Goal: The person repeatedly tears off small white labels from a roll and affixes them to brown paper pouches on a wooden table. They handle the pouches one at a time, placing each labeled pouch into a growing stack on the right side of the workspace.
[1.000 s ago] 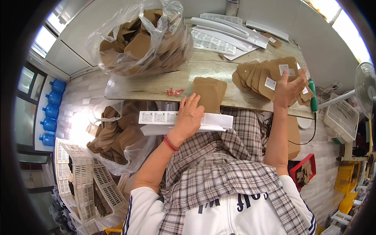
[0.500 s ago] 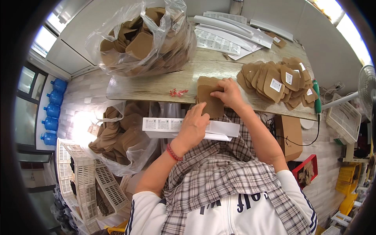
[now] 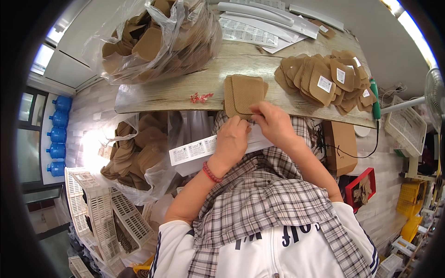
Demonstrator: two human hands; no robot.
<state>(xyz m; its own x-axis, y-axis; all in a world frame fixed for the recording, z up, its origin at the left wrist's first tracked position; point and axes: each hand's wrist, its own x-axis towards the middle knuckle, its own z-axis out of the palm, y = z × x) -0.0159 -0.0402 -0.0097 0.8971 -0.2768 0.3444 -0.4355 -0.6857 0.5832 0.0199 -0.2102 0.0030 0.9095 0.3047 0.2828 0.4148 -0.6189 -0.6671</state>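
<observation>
My left hand (image 3: 232,140) is closed on a long white sheet of labels (image 3: 191,151), held across my lap below the table edge. Beside it my right hand (image 3: 274,124) pinches close to the left fingertips, at the sheet's upper edge; what lies between its fingers is too small to make out. Just beyond both hands, a few brown textured pads with rounded corners (image 3: 248,94) lie overlapped at the table's front edge. On the right, a heap of similar pads (image 3: 311,79) spreads over the table, several bearing white labels.
A clear plastic bag of brown pads (image 3: 160,55) stands on the table (image 3: 153,96) at left; another bag (image 3: 139,153) is below. White label sheets (image 3: 252,32) lie at the back. Red scraps (image 3: 201,97) and a green corded tool (image 3: 374,99) are on the table.
My right hand has left the pads and come down beside my left hand at the label sheet. The top pad now lies squarely visible, and the sheet is tilted more.
</observation>
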